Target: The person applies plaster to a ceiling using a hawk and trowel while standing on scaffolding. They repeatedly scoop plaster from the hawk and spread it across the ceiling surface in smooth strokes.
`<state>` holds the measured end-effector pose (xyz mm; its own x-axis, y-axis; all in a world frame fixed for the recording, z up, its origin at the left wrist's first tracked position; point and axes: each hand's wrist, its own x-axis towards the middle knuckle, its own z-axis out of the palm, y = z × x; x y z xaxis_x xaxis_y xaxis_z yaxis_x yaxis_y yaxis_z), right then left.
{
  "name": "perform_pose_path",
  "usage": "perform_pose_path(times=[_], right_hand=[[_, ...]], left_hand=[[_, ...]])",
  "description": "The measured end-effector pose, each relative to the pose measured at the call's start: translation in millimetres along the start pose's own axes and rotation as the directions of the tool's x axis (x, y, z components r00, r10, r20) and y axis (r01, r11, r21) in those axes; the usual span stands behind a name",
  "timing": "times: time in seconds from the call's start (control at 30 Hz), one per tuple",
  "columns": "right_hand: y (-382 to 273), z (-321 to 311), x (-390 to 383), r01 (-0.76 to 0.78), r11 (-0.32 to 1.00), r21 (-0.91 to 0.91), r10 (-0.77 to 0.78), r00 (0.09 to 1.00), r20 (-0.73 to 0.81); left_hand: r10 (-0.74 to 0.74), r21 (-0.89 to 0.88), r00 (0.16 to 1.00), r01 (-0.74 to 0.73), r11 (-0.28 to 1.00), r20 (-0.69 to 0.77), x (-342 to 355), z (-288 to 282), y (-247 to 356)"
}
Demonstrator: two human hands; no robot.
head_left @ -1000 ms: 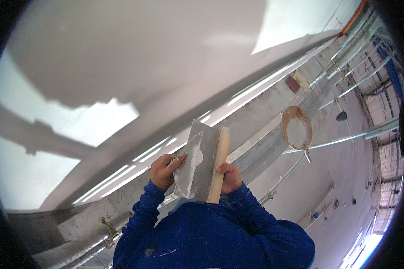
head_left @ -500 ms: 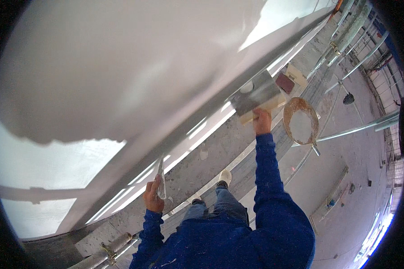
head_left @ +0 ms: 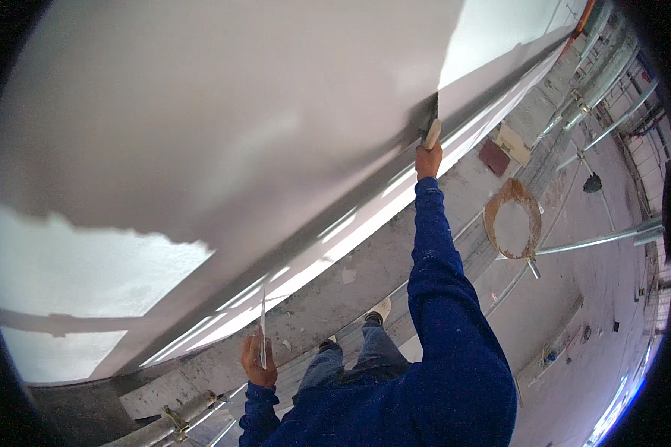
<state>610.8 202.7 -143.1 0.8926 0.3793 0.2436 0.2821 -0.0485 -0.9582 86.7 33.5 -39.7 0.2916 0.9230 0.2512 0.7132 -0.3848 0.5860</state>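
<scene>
My right hand (head_left: 428,161) is stretched forward, wrapped round the pale handle of a plastering trowel (head_left: 433,132). Seen nearly edge-on, the trowel's dark blade is at the smooth, light wall (head_left: 224,134); its exact contact with the surface cannot be made out. Lower and to the left, my left hand (head_left: 259,362) is closed on a thin, flat scraper blade (head_left: 263,316), which points up and away from me, also edge-on. This blade looks apart from the wall. Its handle is hidden in my fingers.
I stand on grey planks (head_left: 317,302) beside the wall. Right of my right arm is a round bucket (head_left: 490,223) with a stained rim and pale contents. Beyond it lie a maroon block (head_left: 493,156) and a cream board (head_left: 513,141). Scaffold tubes (head_left: 600,237) cross the right side.
My right hand has moved forward with the trowel, whose blade has turned from broad face to edge and come to the wall. My left hand and scraper have shifted slightly lower.
</scene>
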Motion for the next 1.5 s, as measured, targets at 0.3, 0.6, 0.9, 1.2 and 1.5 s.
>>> perform_pose_path(times=[0.3,0.6,0.9,1.2,1.5], right_hand=[[13.6,35.9,-86.2,-0.079,0.997,0.028,0.076,0.993,0.088],[-6.0,92.6,-240.2,0.051,0.998,0.032,-0.054,0.995,0.081],[-101.2,128.2,-400.5,-0.092,0.977,0.193,0.058,0.983,0.177],[-116.5,60.5,-507.5,-0.656,0.633,0.410,0.393,0.729,0.560],[-171.7,-88.8,-462.8,-0.304,0.801,0.516,0.165,0.940,0.298]], left_hand=[[0.045,-0.072,0.998,-0.047,0.996,-0.033,-22.9,-43.9,-59.3],[-0.067,-0.216,0.997,0.056,0.975,-0.045,-38.8,-105.0,-111.2],[-0.011,-0.282,0.996,-0.014,0.959,-0.085,-44.4,-124.5,-140.1],[-0.107,-0.524,0.933,0.284,0.803,0.343,-16.7,-136.6,-124.3],[0.342,-0.541,0.424,0.719,0.436,0.839,29.8,-89.1,-109.9]])
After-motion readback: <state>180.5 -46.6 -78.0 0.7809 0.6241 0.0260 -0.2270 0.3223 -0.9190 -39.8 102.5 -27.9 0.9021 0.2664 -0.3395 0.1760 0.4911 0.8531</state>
